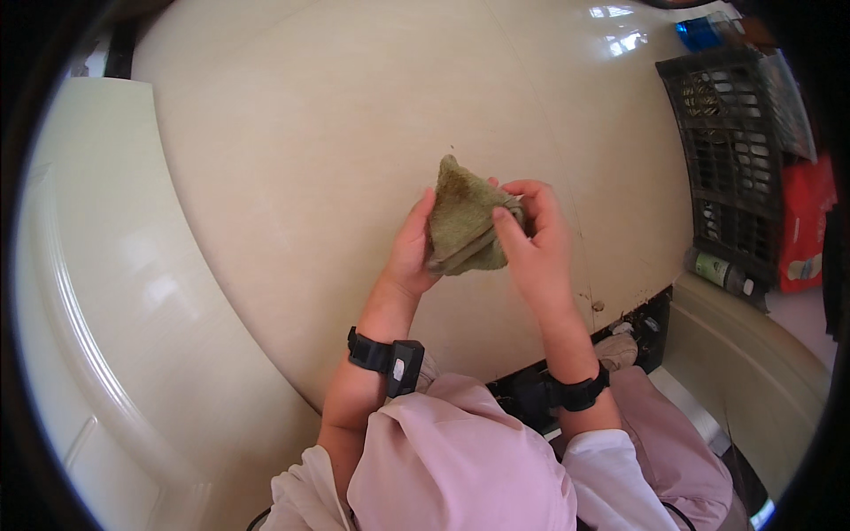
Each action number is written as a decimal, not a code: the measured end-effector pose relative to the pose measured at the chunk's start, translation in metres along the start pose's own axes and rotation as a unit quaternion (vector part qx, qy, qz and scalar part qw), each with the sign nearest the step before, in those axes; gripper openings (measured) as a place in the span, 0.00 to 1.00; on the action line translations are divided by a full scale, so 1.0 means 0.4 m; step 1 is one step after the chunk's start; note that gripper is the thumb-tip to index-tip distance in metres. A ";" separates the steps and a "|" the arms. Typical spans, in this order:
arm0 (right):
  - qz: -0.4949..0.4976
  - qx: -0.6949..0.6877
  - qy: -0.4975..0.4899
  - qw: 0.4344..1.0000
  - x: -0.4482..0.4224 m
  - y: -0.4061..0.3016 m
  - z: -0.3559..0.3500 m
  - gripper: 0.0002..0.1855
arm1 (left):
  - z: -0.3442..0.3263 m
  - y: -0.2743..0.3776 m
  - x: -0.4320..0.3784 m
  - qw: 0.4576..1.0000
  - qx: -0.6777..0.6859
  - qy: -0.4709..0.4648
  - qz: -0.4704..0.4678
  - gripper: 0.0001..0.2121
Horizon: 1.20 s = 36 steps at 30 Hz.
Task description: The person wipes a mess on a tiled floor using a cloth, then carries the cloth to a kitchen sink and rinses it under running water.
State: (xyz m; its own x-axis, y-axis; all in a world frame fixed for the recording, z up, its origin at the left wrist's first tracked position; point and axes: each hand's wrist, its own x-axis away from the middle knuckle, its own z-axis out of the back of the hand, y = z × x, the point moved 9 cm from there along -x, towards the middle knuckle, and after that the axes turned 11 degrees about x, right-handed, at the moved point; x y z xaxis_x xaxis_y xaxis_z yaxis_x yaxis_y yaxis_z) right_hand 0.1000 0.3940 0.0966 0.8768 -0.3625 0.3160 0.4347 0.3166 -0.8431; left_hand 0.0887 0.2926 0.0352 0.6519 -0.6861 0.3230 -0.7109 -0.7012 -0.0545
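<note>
A folded olive-green cloth (pixel 465 212), fuzzy like a towel, is held in front of me above the pale floor. Its upper corner comes to a point and carries a brownish stain. My left hand (pixel 413 249) supports the cloth from its left side, thumb along the edge and most fingers hidden beneath. On the right, my right hand (pixel 538 239) pinches a folded edge of it between thumb and fingers. Each wrist wears a black strap; the left one bears a small black box (pixel 404 368).
Cream tiles (pixel 319 133) make up the floor. To the left stands a pale panelled door (pixel 119 232). A black plastic crate (pixel 727 159), a red bag (pixel 803 226) and a labelled bottle (pixel 720 272) are at the right. Debris lies along the dark threshold (pixel 641 325).
</note>
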 end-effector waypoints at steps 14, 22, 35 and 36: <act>-0.086 -0.033 -0.020 0.996 0.031 0.146 -0.022 0.14 | -0.088 0.359 -0.041 0.621 -0.664 0.185 -0.373 0.18; -0.124 -0.100 0.056 0.986 0.003 0.217 0.155 0.09 | -0.005 0.147 -0.234 0.380 -0.872 0.023 -0.307 0.24; -0.167 -0.075 0.222 0.958 0.094 0.281 0.505 0.10 | 0.056 -0.597 -0.207 0.578 -0.774 -0.235 -0.112 0.28; -0.164 -0.067 0.212 0.961 0.092 0.268 0.500 0.10 | 0.085 -0.606 -0.227 0.615 -0.751 -0.227 -0.077 0.29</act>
State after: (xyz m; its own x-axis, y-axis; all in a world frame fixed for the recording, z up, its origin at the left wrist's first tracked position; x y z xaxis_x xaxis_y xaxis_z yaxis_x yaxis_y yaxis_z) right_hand 0.2200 0.5899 0.1049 0.5225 -0.7572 0.3920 0.6179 0.0195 -0.7860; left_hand 0.2106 0.5182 -0.0129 0.5061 -0.8566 -0.1008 0.1495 -0.0280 0.9884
